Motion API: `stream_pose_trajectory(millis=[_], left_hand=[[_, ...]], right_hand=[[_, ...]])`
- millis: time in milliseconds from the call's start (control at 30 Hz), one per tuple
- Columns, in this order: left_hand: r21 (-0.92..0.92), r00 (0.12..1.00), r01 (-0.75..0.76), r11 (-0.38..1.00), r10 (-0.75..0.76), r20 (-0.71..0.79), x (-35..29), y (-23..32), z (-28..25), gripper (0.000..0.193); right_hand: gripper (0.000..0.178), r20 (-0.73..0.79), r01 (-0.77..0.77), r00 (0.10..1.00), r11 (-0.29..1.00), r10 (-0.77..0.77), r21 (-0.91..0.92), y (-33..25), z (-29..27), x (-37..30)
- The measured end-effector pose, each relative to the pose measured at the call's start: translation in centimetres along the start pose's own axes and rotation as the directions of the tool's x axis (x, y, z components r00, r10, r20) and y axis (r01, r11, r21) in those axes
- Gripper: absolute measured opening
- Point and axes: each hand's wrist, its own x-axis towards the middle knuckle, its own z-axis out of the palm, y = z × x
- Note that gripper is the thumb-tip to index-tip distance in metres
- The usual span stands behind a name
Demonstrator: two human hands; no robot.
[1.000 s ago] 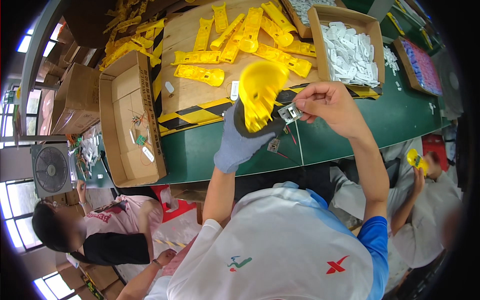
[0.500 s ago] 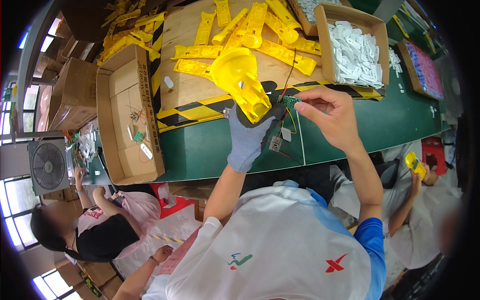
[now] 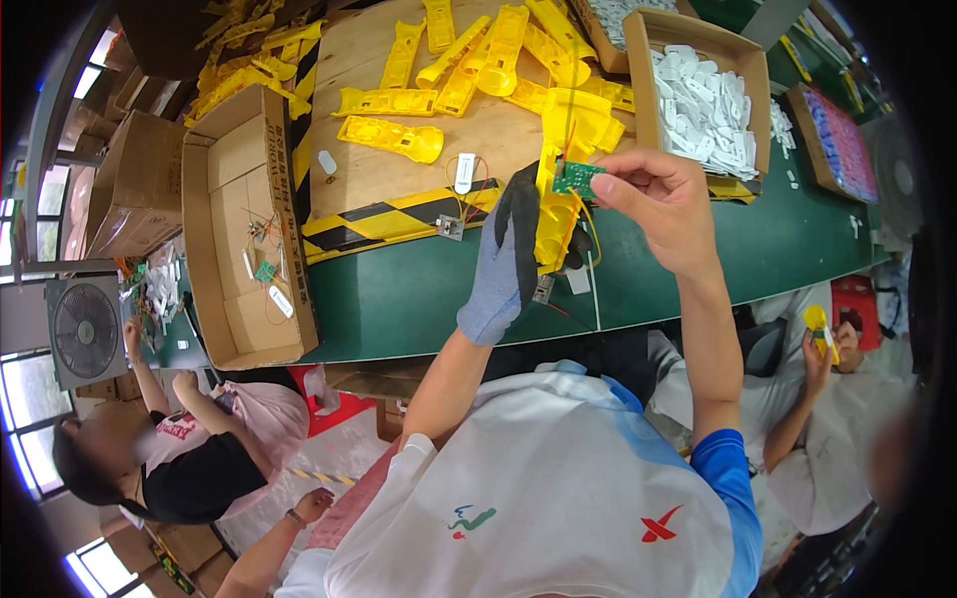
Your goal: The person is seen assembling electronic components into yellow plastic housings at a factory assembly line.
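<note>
Circuit board: green [image 3: 572,178], pinched near its right end by the bare right hand [image 3: 666,204], just beside the yellow shell; an edge grip seems wise.
Yellow shell [image 3: 552,237]: grasped in the gloved left hand [image 3: 501,261], best kept steady.
Thin wires [image 3: 569,140]: near the board, best left slack and untrapped.
Worktop [image 3: 399,299]: green, beneath; white parts [image 3: 701,105] in a carton [image 3: 755,95], far right.

My feed gives me bright windows [image 3: 30,389] down the left edge, a green table [image 3: 399,319] across the middle, and pale floor [image 3: 344,453] at lower left.
</note>
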Motion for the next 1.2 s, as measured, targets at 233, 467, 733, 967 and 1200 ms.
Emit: stream_pose_trajectory(millis=[233,467,733,967,1200], left_hand=[[-0.071,1.000,-0.001,0.998,0.002,0.013,0.2,-0.2,-0.2,0.052],[0.144,0.996,-0.085,0.986,0.089,-0.025,0.5,-0.8,-0.8,0.047],[0.178,0.985,-0.144,0.973,0.158,-0.068,0.4,-0.5,0.2,0.032],[0.120,0.981,-0.007,0.993,0.030,-0.193,0.3,-1.5,0.5,0.026],[-0.023,0.981,0.042,0.999,-0.046,-0.190,0.1,-1.8,0.8,0.033]], right_hand=[[0.016,-0.027,0.020,0.999,1.000,-0.020,-0.023,0.2,0.2,0.3],[0.016,-0.090,0.068,0.994,0.998,-0.069,-0.014,1.1,0.2,0.3],[0.015,-0.116,0.033,0.992,0.995,-0.044,-0.095,1.6,0.9,-0.6],[0.015,-0.234,-0.020,0.972,1.000,0.014,-0.022,3.6,1.8,-1.4],[0.014,-0.246,-0.021,0.969,0.999,0.030,0.038,5.2,2.0,-1.3]])
